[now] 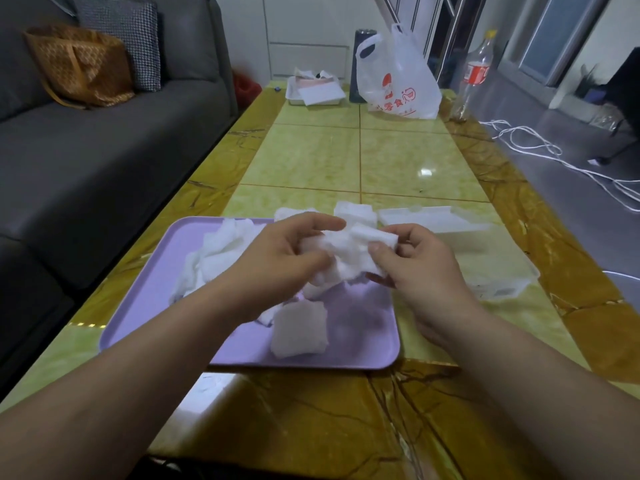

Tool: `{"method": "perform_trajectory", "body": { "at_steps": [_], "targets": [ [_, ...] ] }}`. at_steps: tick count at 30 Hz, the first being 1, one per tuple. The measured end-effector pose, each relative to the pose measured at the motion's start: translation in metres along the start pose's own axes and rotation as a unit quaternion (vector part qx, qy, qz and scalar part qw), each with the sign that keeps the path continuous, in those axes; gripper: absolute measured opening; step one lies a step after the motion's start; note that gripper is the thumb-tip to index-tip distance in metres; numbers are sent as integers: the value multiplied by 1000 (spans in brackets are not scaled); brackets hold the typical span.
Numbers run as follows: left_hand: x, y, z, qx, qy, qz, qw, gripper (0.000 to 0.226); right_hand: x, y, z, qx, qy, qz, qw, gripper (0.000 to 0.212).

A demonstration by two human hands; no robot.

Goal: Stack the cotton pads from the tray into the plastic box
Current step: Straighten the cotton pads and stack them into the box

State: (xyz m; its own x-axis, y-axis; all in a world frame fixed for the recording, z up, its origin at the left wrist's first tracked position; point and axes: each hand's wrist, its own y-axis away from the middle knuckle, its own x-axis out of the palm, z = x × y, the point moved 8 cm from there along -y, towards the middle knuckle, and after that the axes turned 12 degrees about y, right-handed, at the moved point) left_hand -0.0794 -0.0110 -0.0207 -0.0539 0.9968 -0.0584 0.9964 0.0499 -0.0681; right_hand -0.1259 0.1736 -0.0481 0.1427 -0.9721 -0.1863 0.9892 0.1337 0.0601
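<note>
A lilac tray [363, 341] lies on the table in front of me with several white cotton pads on it, a heap [211, 258] at its left and a single pad [299, 329] near its front. Both hands hold a bunch of cotton pads [346, 251] above the tray's right part. My left hand [287, 258] grips the bunch from the left, and my right hand [419, 265] pinches it from the right with thumb on top. The clear plastic box [498, 268] stands to the right of the tray, its lid [433, 220] open behind it.
A grey sofa [104, 150] runs along the table's left side. At the table's far end stand a white tray with papers [315, 91], a white plastic bag [398, 81] and a clear bottle [476, 74]. White cables [554, 157] lie on the floor at right.
</note>
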Motion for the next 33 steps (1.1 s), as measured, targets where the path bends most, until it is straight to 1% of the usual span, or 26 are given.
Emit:
{"method": "perform_trajectory", "body": {
  "at_steps": [2, 4, 6, 9, 11, 14, 16, 20, 22, 24, 26, 28, 30, 31, 33],
  "targets": [
    [11, 4, 2, -13, 36, 43, 998, 49, 8, 2, 0, 14, -19, 46, 999, 17],
    [12, 4, 6, -21, 55, 45, 997, 50, 14, 3, -2, 33, -36, 88, 995, 20],
    [8, 2, 8, -23, 59, 28, 998, 50, 19, 4, -3, 41, -44, 118, 991, 21],
    [1, 1, 9, -17, 65, 4, 998, 49, 21, 3, -4, 36, -38, 125, 991, 23],
    [1, 1, 8, -21, 72, 9, 997, 46, 23, 3, -6, 34, -30, 135, 990, 25],
    [3, 1, 9, -28, 49, 17, 998, 42, 24, 4, -5, 28, -17, 149, 988, 28],
    [0, 0, 12, -26, 44, 2, 999, 42, 23, 5, -4, 21, -7, 150, 988, 29],
    [-7, -3, 18, -9, 23, -23, 999, 48, 25, 8, 3, 8, 26, 174, 984, 31],
    [-8, -3, 20, -8, 17, -36, 999, 45, 25, 10, 6, 14, 13, 194, 981, 30],
    [-8, -3, 21, -8, 7, -51, 999, 42, 27, 13, 9, -2, 5, 214, 977, 27],
    [-9, -4, 22, -9, -12, -57, 998, 44, 26, 13, 7, -26, 30, 193, 980, 37],
    [-9, -4, 24, -29, -35, -47, 998, 49, 23, 9, 1, -22, 41, 156, 987, 40],
    [-6, -4, 28, -66, -33, -12, 997, 50, 25, 9, -1, -14, 33, 164, 986, 34],
    [-2, -2, 30, -84, -26, 14, 996, 48, 27, 10, -1, -12, 33, 172, 984, 32],
    [6, 1, 30, -95, -9, 63, 993, 34, 30, 11, 0, -8, 41, 178, 983, 32]
  ]
}}
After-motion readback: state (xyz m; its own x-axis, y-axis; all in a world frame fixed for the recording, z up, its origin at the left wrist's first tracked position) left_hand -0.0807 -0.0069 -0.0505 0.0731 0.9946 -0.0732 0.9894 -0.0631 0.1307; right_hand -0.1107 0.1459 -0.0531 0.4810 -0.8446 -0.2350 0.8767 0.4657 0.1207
